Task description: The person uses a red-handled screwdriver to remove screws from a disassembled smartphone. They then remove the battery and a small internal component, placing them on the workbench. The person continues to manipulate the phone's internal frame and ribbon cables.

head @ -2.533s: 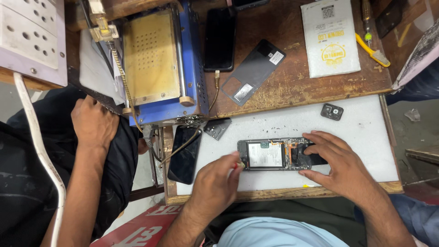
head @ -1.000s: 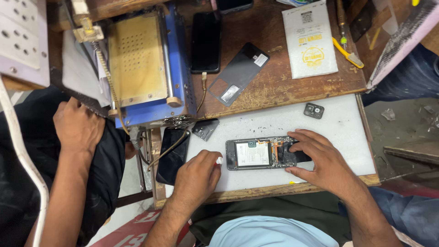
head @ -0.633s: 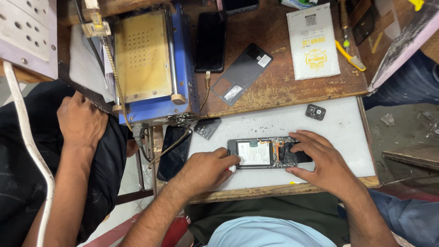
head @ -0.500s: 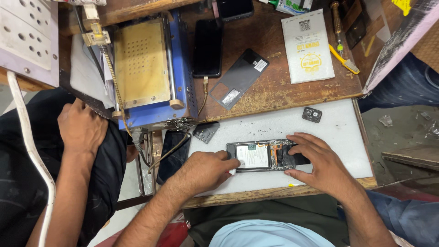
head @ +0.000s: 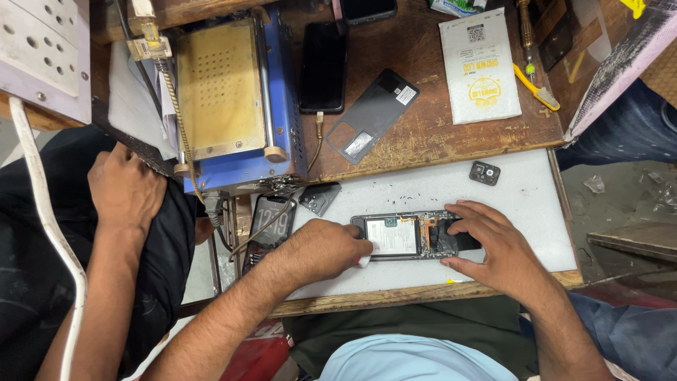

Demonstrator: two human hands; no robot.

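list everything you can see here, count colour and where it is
opened phone: 1, black frame with white battery, on the white mat under both hands
white mat: 1, white, front of the bench
camera module: 1, dark, on the mat, far right
black back cover: 1, dark grey, on the wooden bench top
black phone: 1, black, on the wood beside the blue machine
blue machine: 1, blue with a yellowish plate, left of the bench
white packet: 1, white with yellow print, on the wood, upper right
yellow tool: 1, yellow, right of the packet
other person's hand: 1, resting on dark cloth, far left
left hand: at the phone's left end, a small white piece at its fingertips
right hand: on the phone's right end
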